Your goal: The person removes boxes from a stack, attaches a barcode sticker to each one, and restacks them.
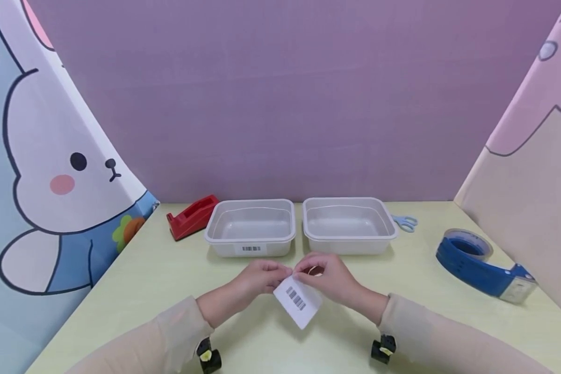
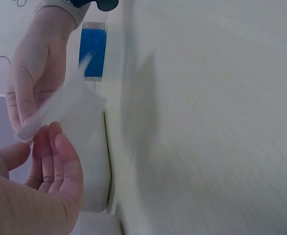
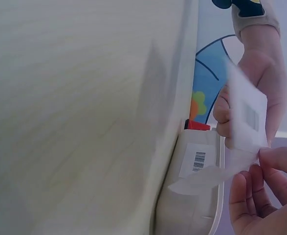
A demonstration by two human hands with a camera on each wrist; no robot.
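Centrally, just above the near part of the table [image 1: 145, 280], a white barcode label sheet [image 1: 299, 301] hangs between both hands, its top edge pinched and its lower corner pointing toward the near edge. Fingers of the left hand [image 1: 262, 278] are curled onto the sheet's upper left corner, while the right hand [image 1: 327, 278] pinches the upper right corner; the right wrist view shows a thin clear strip [image 3: 209, 178] curling away from the sheet near those fingertips. Just beyond the hands stand two clear plastic tubs side by side: the left tub [image 1: 251, 227] bears a barcode sticker [image 1: 251, 249] on its near wall, and the right tub [image 1: 348, 224] is beside it. A red tape dispenser [image 1: 190, 216] sits to the far left, blue scissors [image 1: 405, 223] lie just right of the right tub, and a blue packing-tape dispenser [image 1: 481, 265] rests well to the right.
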